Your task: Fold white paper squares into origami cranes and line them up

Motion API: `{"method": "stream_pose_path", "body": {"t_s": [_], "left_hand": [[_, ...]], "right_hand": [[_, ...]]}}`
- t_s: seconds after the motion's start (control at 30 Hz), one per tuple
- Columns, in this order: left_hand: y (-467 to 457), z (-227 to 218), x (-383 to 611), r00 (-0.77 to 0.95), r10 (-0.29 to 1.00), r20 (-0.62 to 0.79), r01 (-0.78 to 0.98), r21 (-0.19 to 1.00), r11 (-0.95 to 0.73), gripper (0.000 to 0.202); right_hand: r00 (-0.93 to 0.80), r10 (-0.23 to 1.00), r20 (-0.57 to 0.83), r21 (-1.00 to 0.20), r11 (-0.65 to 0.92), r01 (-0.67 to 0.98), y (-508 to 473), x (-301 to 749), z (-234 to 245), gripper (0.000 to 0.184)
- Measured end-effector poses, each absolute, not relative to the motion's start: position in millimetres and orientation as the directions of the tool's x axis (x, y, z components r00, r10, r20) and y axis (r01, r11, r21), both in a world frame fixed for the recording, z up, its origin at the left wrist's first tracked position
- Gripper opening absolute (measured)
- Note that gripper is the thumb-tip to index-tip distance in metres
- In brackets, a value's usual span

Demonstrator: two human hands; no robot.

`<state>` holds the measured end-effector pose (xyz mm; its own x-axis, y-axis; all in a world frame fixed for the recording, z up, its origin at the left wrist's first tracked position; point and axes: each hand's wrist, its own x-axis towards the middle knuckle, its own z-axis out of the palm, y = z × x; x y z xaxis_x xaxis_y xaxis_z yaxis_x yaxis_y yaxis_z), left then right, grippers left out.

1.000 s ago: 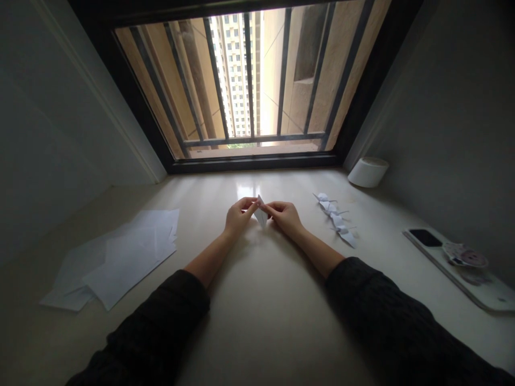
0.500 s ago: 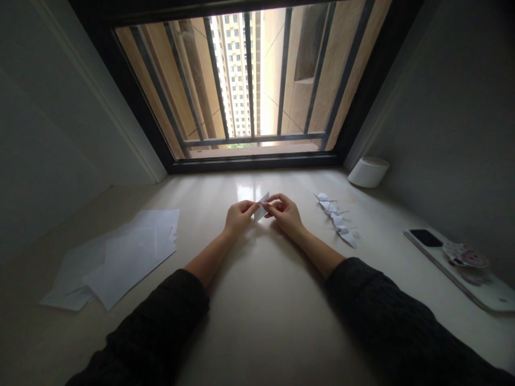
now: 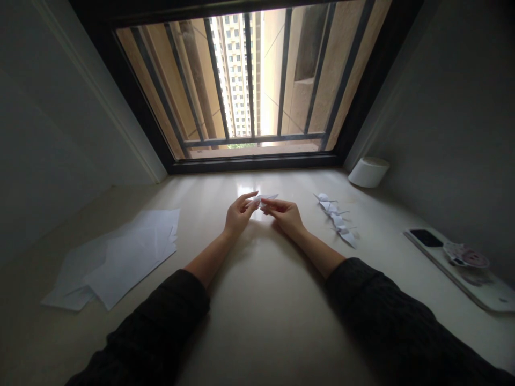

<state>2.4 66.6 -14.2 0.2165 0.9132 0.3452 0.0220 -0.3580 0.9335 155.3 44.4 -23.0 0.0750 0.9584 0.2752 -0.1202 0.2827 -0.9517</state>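
Daylight is falling through a barred, dark-framed window (image 3: 250, 80) onto a glossy, pale table (image 3: 257, 300). Thin white sheets (image 3: 129, 244) are overlapping loosely on the left; a smooth, slab-shaped phone (image 3: 436, 262) is lying at far right. A person's left hand (image 3: 237, 215) and right hand (image 3: 285, 216) are meeting mid-table, toward the window. A plain white cylinder (image 3: 368, 172) is sitting near the window's right corner. Light, spiky figures (image 3: 335, 217) of paper are lining up beside the right hand — a careless sweep could be scattering them. Last, a crisp, pointed folded paper (image 3: 269, 197) is resting between both hands' fingers — the left are pinching lightly, forefinger raised apart, while the right are pressing nearly together. Uneven pulling could be tearing it; a slipping thumb could be skewing its creases.
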Motion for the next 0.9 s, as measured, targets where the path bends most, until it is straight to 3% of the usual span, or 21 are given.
{"method": "stream_pose_path", "body": {"t_s": [0.27, 0.43, 0.57, 0.73, 0.9], "left_hand": [[66.0, -15.2, 2.0, 0.243, 0.912, 0.329, 0.073, 0.932, -0.356, 0.033], [67.8, -15.2, 2.1, 0.252, 0.914, 0.316, -0.005, 0.945, -0.326, 0.033], [68.9, -16.5, 2.2, 0.235, 0.913, 0.334, -0.049, 0.942, -0.332, 0.038], [67.3, -16.2, 1.8, 0.189, 0.917, 0.352, -0.014, 0.935, -0.355, 0.027], [64.9, -14.4, 2.2, 0.153, 0.930, 0.334, 0.008, 0.941, -0.340, 0.025]], "right_hand": [[0.109, 0.947, 0.301, -0.954, 0.298, 0.042, 41.5, 158.5, -18.8, 0.036], [0.016, 0.956, 0.292, -0.956, 0.292, -0.033, 40.9, 159.5, -15.8, 0.039], [0.050, 0.956, 0.290, -0.956, 0.292, -0.040, 41.8, 160.0, -17.0, 0.038], [0.065, 0.976, 0.207, -0.978, 0.209, -0.018, 39.4, 161.0, -15.6, 0.045], [0.068, 0.971, 0.228, -0.974, 0.228, -0.002, 39.4, 162.1, -14.8, 0.044]]}}
